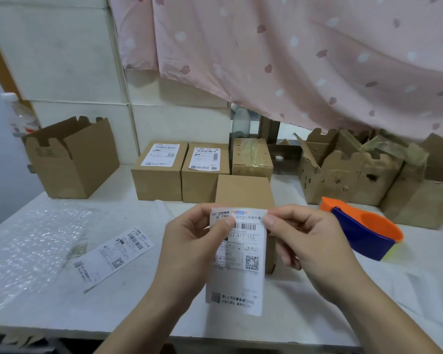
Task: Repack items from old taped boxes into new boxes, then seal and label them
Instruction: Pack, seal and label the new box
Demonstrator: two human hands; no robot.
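Note:
I hold a white shipping label (237, 264) upright in front of me. My left hand (189, 249) pinches its upper left corner and my right hand (304, 241) pinches its upper right edge. Right behind the label stands a small plain brown box (243, 190), closed on top and partly hidden by the label and my hands. Another shipping label (113, 254) lies flat on the white table (62, 310) to the left. Two sealed boxes with labels, one (159, 169) beside the other (206, 169), stand at the back.
An orange and blue tape dispenser (363, 231) lies at the right. Bubble wrap (28, 246) covers the table's left side. An open box (72, 157) stands at back left, an old taped box (251, 155) at back centre, torn old boxes (348, 169) at back right under a pink curtain (292, 54).

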